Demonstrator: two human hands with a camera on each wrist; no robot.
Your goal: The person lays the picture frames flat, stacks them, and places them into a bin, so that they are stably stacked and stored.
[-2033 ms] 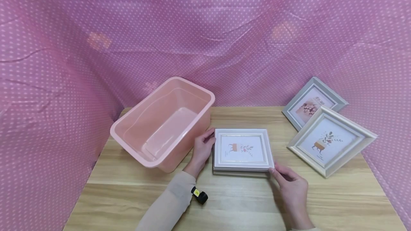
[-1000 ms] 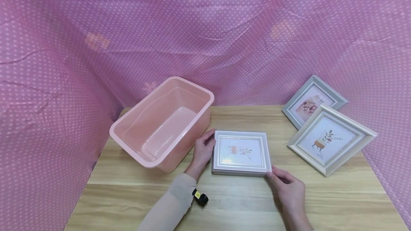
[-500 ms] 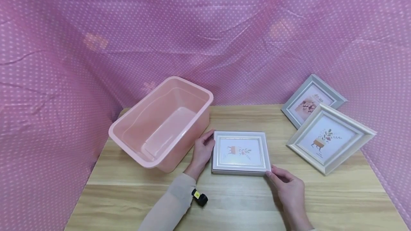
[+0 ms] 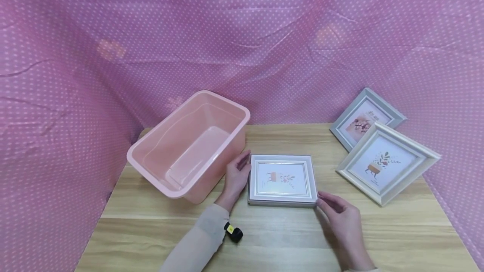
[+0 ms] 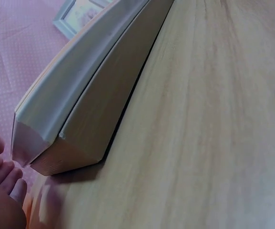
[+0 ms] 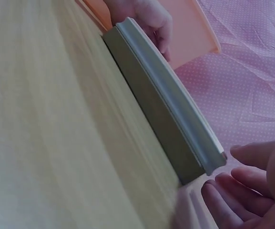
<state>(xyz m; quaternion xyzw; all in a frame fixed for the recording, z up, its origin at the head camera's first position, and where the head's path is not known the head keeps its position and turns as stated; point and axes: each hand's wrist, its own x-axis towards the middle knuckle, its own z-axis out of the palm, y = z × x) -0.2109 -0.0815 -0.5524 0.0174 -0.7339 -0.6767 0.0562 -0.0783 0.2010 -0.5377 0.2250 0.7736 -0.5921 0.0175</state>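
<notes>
A white picture frame (image 4: 282,198) lies flat, picture side up, at the middle of the wooden table. Beneath it is a second frame (image 5: 101,109), its side showing in both wrist views, with the edges of the two nearly flush. My left hand (image 4: 236,179) is beside the left end of this stack, fingers relaxed and a little apart from it in the left wrist view. At the near right corner, my right hand (image 4: 344,219) has its thumb and fingers spread, with a small gap to the frame in the right wrist view.
To the left stands a pink plastic bin (image 4: 223,160) with nothing in it. A cream frame (image 4: 401,179) stands tilted at the right, overlapping a grey frame (image 4: 340,137) behind it. Pink dotted cloth (image 4: 264,53) hangs around the table (image 4: 283,238).
The upper frame has shifted toward the table's near edge, covering more of the lower frame. Both hands, earlier gripping its edges, have loosened and come slightly away.
</notes>
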